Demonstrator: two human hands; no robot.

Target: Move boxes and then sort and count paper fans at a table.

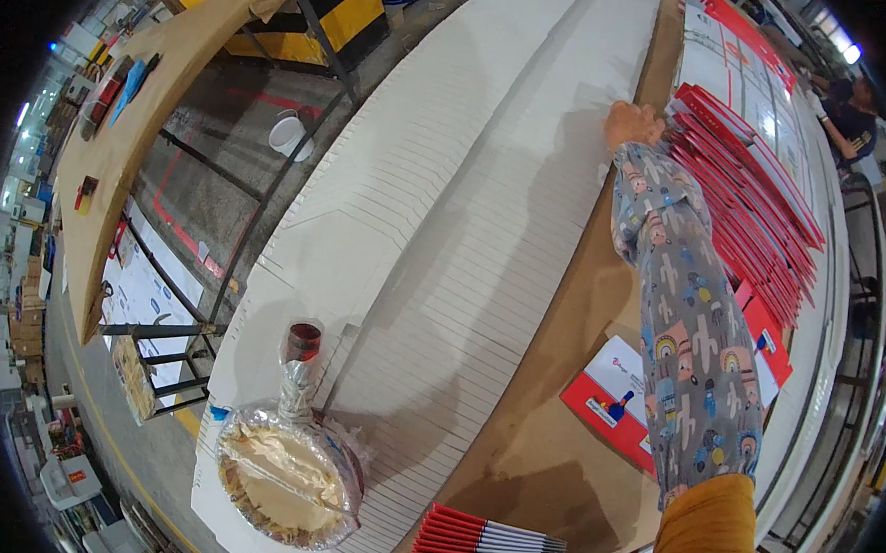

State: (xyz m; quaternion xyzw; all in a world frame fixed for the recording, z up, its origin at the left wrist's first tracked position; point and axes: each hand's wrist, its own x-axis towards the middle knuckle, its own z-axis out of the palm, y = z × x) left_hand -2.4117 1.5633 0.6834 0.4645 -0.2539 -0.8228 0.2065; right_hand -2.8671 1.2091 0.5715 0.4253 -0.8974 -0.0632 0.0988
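My right hand [631,124], at the end of a grey patterned oversleeve [696,320], rests at the far right edge of a long fan of overlapped white sheets [485,239]. Its fingers look curled; anything inside them is hidden. Just right of it lies a fanned stack of red-and-white printed card pieces [738,182]. My left hand is out of view. On the near left of the white sheets stands a plastic-wrapped bowl [352,477] of cream-coloured paste [277,483], with a strip across its top. Behind the bowl, a dark red cylinder [302,341] stands in clear wrapping.
A single red-and-white card [612,401] lies on the brown board [518,461], under my forearm. Another fanned card stack [484,544] sits at the near edge. Left are a brown-topped table [142,91], dark metal bars and a white bucket [290,136]. A person [850,118] is far right.
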